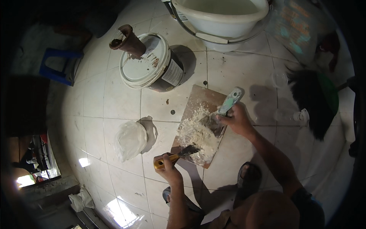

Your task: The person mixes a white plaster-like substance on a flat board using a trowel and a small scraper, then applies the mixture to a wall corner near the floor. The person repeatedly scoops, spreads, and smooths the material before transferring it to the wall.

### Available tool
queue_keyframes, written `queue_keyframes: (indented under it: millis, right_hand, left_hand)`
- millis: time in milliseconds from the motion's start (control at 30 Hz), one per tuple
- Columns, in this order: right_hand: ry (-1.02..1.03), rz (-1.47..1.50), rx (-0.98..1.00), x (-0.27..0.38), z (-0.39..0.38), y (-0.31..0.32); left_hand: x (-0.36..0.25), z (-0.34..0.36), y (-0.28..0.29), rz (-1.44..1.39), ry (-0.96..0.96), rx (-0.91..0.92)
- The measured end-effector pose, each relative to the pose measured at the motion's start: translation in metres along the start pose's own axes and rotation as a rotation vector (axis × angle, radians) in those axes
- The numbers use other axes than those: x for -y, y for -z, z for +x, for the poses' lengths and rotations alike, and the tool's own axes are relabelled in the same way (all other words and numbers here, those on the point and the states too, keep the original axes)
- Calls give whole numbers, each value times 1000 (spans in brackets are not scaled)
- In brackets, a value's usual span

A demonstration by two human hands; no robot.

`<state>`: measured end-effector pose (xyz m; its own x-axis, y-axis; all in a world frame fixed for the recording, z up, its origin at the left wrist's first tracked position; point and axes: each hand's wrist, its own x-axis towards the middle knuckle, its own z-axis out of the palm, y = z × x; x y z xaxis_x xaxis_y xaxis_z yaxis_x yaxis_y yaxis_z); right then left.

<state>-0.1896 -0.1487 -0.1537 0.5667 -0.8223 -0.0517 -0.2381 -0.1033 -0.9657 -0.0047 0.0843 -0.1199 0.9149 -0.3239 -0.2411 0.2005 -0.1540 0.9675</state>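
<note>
My left hand (167,170) grips a yellow-handled putty knife (161,162), its dark blade resting in a heap of pale powdery paste (202,143). The paste lies on a brown board (198,95) on the tiled floor. My right hand (238,120) holds a wider scraper (230,100) by its scuffed pale green and white handle, the blade down on the board at the right side of the heap. A white plastic bag (130,140) sits left of the board.
A lidded bucket (152,61) with a smeared brown container (131,44) on top stands ahead. A white basin (219,15) sits behind, a blue stool (59,65) at left, a black broom (312,107) and clear cup (279,79) at right. My sandalled feet (246,175) are below.
</note>
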Motion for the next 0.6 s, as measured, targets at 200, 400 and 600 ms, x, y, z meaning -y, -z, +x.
queue_keyframes:
  millis: [200,400,600]
  right_hand:
    - [-28,185,57,3,-10,-19]
    - [-172,305,-95,-4,-20,-4]
    - [446,-394,-56,27,-65,-45]
  left_hand:
    - [2,13,2,-127,-21,95]
    - [23,20,1,5,-46,166]
    - [7,9,19,100,-165,120]
